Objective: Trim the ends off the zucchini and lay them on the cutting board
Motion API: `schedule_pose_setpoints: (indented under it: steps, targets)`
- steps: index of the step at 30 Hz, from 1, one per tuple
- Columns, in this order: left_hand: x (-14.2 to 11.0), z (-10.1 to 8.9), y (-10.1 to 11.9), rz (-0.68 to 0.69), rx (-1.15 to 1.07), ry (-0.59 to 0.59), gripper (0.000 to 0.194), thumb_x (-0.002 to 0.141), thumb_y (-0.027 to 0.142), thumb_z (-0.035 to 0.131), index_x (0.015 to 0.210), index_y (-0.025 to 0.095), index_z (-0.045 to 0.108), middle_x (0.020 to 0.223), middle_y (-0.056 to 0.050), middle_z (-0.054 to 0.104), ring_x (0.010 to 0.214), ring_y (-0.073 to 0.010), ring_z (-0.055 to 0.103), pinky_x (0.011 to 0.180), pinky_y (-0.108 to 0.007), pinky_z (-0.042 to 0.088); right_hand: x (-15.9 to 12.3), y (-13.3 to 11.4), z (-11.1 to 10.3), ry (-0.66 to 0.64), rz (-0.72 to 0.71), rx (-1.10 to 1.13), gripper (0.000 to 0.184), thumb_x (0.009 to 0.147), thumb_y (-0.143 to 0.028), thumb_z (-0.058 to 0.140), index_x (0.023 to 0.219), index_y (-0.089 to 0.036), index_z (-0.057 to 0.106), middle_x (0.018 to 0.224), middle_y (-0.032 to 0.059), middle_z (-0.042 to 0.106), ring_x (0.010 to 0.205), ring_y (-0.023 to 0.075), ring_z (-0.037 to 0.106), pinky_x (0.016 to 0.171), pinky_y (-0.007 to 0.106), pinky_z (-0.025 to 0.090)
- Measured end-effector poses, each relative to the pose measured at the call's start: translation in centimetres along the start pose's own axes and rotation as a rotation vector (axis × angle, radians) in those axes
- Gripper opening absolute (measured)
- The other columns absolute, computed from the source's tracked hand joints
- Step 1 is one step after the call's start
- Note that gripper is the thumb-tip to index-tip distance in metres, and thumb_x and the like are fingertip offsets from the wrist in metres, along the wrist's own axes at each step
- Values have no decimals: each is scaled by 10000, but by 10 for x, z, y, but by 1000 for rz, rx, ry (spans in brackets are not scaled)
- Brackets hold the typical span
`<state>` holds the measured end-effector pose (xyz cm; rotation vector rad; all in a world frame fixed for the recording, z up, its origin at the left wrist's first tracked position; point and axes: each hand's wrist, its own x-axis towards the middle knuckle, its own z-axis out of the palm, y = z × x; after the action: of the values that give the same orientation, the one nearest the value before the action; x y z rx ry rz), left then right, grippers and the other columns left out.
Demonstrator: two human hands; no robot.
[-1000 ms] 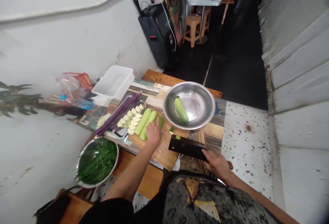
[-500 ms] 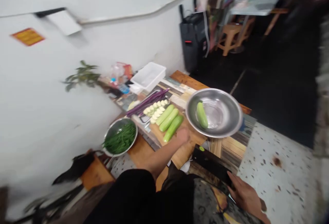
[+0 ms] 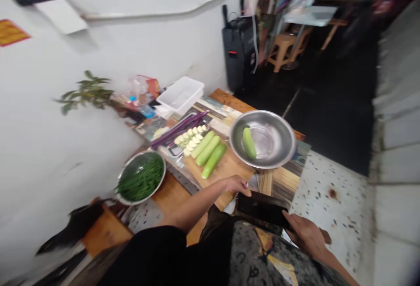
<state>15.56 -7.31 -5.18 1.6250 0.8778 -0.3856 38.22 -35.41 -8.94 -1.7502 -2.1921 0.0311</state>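
Right hand: the right hand [image 3: 306,234] is closed around the handle of a dark cleaver [image 3: 262,209], held low near the person's body, blade flat and off the cutting board [image 3: 229,170].
Left hand: the left hand [image 3: 236,184] rests at the near edge of the board, fingers loosely curled, touching the cleaver's far corner; whether it pinches anything I cannot tell.
Done so far: a row of pale cut slices [image 3: 191,138] lies at the far side of the board, beside long purple beans [image 3: 179,129].
Left to cut: three long green gourd lengths [image 3: 209,153] lie side by side on the board, uncut crosswise; one whole green gourd [image 3: 249,143] sits in the steel basin [image 3: 282,157].
Judgement: slicing looks under halfway.
Nearby: a steel bowl of green stalks [image 3: 141,180] and a white plastic tub [image 3: 180,94].
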Motion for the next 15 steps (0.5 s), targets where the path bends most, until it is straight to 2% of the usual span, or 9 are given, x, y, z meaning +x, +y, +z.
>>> schedule_pose_setpoints:
  steps: [5,9,12,15]
  targets:
    - [9,5,9,-59,43,-120,355,551,487,839,708,184,743,663,16,635,697,-159,567,609,-254,406,-8,-21,-13,-13,64,-71,390,998,-275,409,1212,-73,665,812,104,711,676,215,665,605,324,552]
    - [19,18,33,-176,-57,-98,303,556,390,841,729,180,705,630,33,598,604,-126,523,520,-227,367,-39,-36,-17,43,174,-64,376,988,-259,424,1220,-87,664,820,104,714,672,210,667,606,317,549]
    - [31,33,56,-183,-43,-94,242,645,354,782,717,172,641,617,34,580,555,-97,490,487,-203,345,-85,-55,-19,87,384,-13,366,979,-259,441,1233,-118,664,850,102,730,679,210,680,606,313,556]
    - [49,56,83,-160,40,-152,252,741,365,722,699,170,568,641,20,591,557,-86,510,517,-199,404,-141,-88,-17,176,692,57,348,970,-299,473,1212,-174,691,879,86,754,679,199,706,598,286,564]
